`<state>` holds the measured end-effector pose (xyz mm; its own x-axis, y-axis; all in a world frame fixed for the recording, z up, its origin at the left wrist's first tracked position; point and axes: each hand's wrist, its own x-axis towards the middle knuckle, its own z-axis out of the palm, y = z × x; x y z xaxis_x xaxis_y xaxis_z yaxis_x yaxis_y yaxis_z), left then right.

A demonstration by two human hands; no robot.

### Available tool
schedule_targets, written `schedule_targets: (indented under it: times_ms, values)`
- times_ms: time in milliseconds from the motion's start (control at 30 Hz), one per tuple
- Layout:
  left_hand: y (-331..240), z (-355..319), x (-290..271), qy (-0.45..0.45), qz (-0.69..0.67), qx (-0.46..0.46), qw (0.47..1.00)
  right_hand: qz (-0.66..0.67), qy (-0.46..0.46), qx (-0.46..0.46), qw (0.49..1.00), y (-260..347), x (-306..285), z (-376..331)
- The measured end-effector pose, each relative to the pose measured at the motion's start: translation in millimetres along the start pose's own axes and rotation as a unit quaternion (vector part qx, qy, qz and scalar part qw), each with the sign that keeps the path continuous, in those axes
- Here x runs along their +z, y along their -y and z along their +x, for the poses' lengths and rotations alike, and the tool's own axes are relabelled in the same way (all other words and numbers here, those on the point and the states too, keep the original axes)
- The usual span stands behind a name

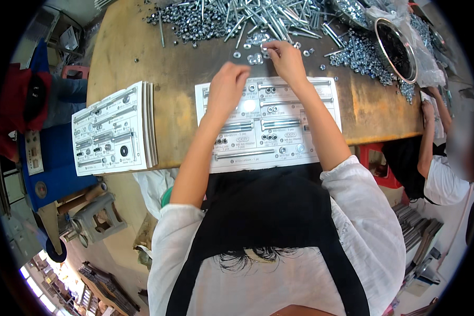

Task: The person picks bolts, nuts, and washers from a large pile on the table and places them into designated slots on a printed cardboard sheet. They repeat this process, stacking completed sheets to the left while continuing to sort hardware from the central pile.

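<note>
Held the right hand (pixel 285 59) out past the far edge of the sheet (pixel 268 124), fingertips drawn narrow over the loose washers (pixel 255 57) on the table (pixel 142 58); could not tell whether one was already pinched. Hung the left hand (pixel 227 87) over the sheet's upper left part, fingers curled down and close together; could not tell whether anything was in them.

Judged the washers light, stiff and smooth: thin metal rings, probably slippery and hard to lift from the flat wood. Best taken by the rim between thumb and forefinger, or tipped up on edge first.

Lay flat, holes upward, so no long axis to speak of. Differed in that from the bolts (pixel 237 126) already set on the sheet, long axes left to right, in line with the table's near edge.

Beyond the washers, a pile (pixel 237 21) of bolts and nuts, pointing every way. To the right, a steel bowl (pixel 400 52) in clear plastic. To the left, a stack (pixel 113 129) of like sheets. At the far right, another person's arm (pixel 429 142).
</note>
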<state>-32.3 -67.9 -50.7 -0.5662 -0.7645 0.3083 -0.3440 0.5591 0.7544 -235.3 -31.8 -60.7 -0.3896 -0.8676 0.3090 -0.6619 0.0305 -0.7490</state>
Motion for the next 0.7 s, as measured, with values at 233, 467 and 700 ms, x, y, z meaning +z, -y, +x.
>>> schedule_targets:
  times_ms: [233,467,700]
  values:
    - [32,51,44,0.026,0.097,-0.013,0.995,0.075,-0.020,0.079,0.994,-5,-61,-31]
    - [2,32,26,0.036,-0.022,-0.099,0.994,0.138,-0.098,0.210,0.963,-73,-144,-97]
    - [-78,-54,57,0.167,0.037,0.129,0.977,0.162,-0.144,0.235,0.948,-105,-154,-134]
